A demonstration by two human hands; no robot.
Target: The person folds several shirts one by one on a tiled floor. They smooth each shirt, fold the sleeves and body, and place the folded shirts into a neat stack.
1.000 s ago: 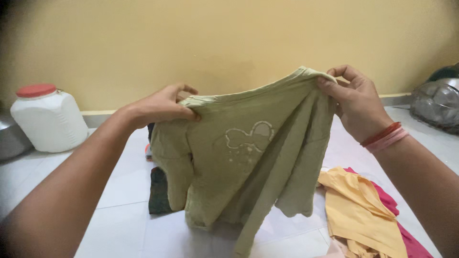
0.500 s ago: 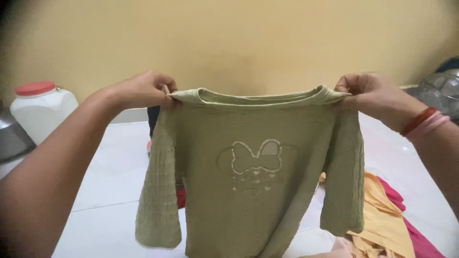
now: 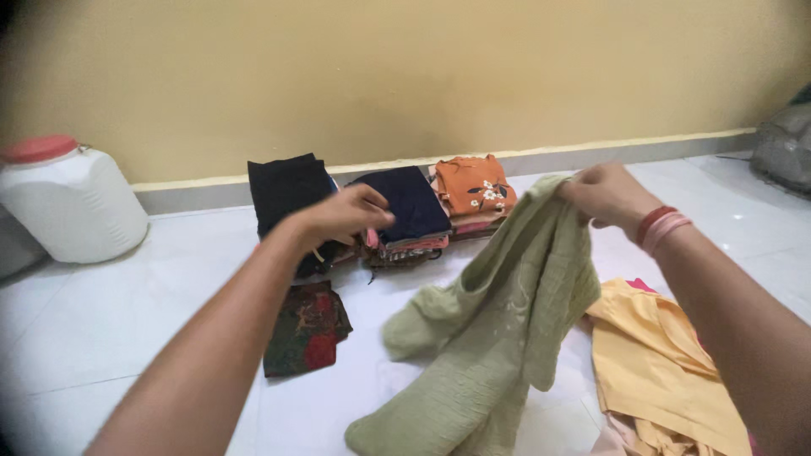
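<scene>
Soft, light, limp green knit top [image 3: 498, 338] hanging from right hand [image 3: 604, 196] pinched shut on its upper edge, hem trailing onto white floor [image 3: 152, 295]; left hand [image 3: 342, 215] apparently empty, fingers loosely curled; best gripped at both shoulders.

A home: folded clothes [image 3: 397, 211] stacked on tiled floor [image 3: 127, 312].

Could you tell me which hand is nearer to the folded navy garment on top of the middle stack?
Left. The left hand hovers at the navy garment's left edge; the right hand grips the green top farther right.
</scene>
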